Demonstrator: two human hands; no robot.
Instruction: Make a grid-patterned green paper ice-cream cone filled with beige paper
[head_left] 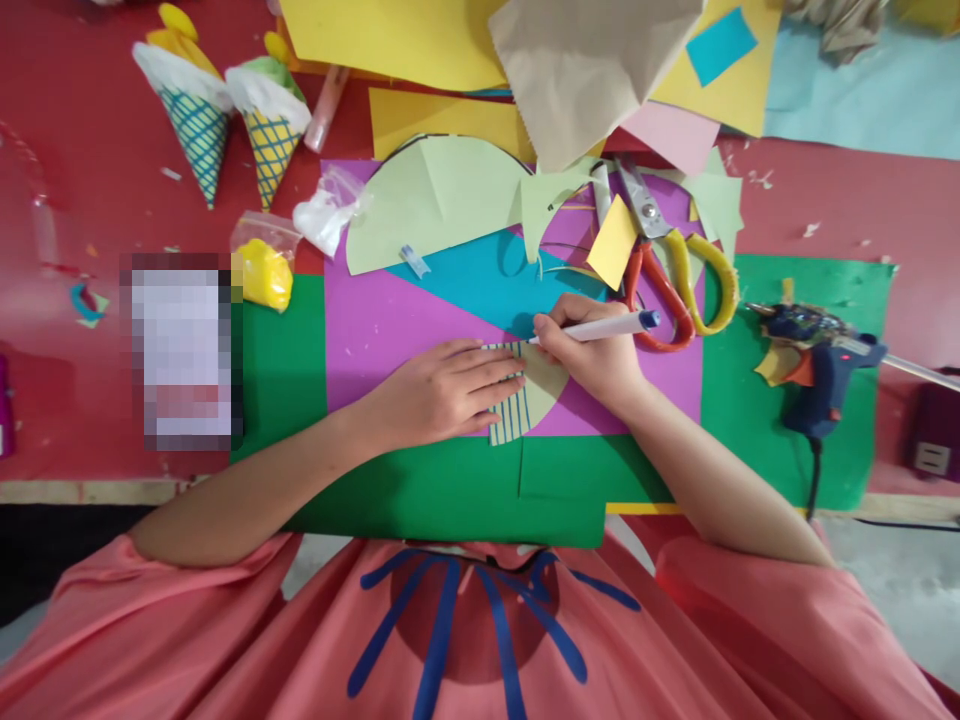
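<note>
My left hand (pixel 442 390) lies flat, fingers stretched out, pressing down a pale green paper piece (pixel 546 385) marked with blue stripes. My right hand (pixel 592 355) grips a white pen with a blue cap (pixel 600 327), its tip at the top edge of that striped piece. The piece rests on a purple sheet (pixel 375 330), which lies on green paper (pixel 420 490). A blue paper shape (pixel 487 275) lies just behind my hands.
Red and yellow scissors (pixel 667 270) lie behind my right hand. A blue glue gun (pixel 814 370) rests on the green paper at right. Two paper cones (pixel 225 130) stand at the far left, with a yellow lump in plastic (pixel 264 272) and loose coloured sheets (pixel 420 40) behind.
</note>
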